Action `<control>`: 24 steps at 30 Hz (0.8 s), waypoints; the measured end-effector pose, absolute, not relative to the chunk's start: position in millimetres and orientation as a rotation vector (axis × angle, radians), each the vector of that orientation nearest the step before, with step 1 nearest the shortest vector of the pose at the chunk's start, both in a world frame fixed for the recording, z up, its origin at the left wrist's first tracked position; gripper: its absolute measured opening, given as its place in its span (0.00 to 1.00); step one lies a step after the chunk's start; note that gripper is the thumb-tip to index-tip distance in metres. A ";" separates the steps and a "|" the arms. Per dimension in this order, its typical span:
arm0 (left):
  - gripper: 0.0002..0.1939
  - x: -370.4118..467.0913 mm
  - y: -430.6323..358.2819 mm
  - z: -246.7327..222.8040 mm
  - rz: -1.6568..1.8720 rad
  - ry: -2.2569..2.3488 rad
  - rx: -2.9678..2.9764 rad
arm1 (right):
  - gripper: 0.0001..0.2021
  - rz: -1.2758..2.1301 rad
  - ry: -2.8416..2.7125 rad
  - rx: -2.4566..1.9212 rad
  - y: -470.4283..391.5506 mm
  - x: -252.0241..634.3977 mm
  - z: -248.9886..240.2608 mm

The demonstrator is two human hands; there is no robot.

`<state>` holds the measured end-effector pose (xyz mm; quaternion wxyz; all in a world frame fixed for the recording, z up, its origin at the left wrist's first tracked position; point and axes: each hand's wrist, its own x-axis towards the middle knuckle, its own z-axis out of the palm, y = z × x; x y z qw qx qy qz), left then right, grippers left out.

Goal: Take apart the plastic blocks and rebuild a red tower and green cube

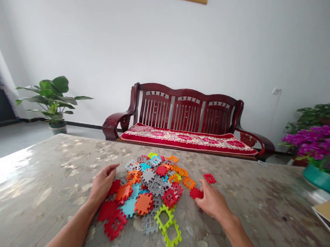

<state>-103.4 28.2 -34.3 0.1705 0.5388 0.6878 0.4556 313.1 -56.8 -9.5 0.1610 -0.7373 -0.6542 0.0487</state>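
Note:
A pile of plastic interlocking building panels (150, 175) in red, orange, grey, blue and lime green lies on the table between my hands. My left hand (103, 181) rests at the pile's left side, fingers stretched out, beside a red panel (114, 187); it holds nothing. To the right of the pile, my right hand (212, 198) has thumb and index finger at the edges of a solid red panel (195, 193), low over the table. Just beyond it lies a red window panel (209, 178). Two joined lime-green frame panels (172, 234) are at the pile's near end.
The table (65, 169) has a shiny patterned cover. At its right stand purple flowers in a teal pot (321, 177) and a box-like item (328, 210). Behind are a dark red wooden bench (185, 115) and a potted plant (55, 100) on the left.

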 end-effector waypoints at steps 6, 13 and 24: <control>0.25 -105.9 31.7 -37.7 1.281 1.936 1.541 | 0.31 0.340 -1.731 -2.068 -47.1 349.3 -6.4; 0.24 -107.1 33.2 -39.5 1.273 1.939 1.546 | 0.25 0.303 -2.012 -1.988 -48.3 346.8 -7.2; 0.26 -103.8 30.6 -35.3 1.256 1.928 1.528 | 0.27 0.308 -2.213 -2.002 -54.5 321.5 -1.5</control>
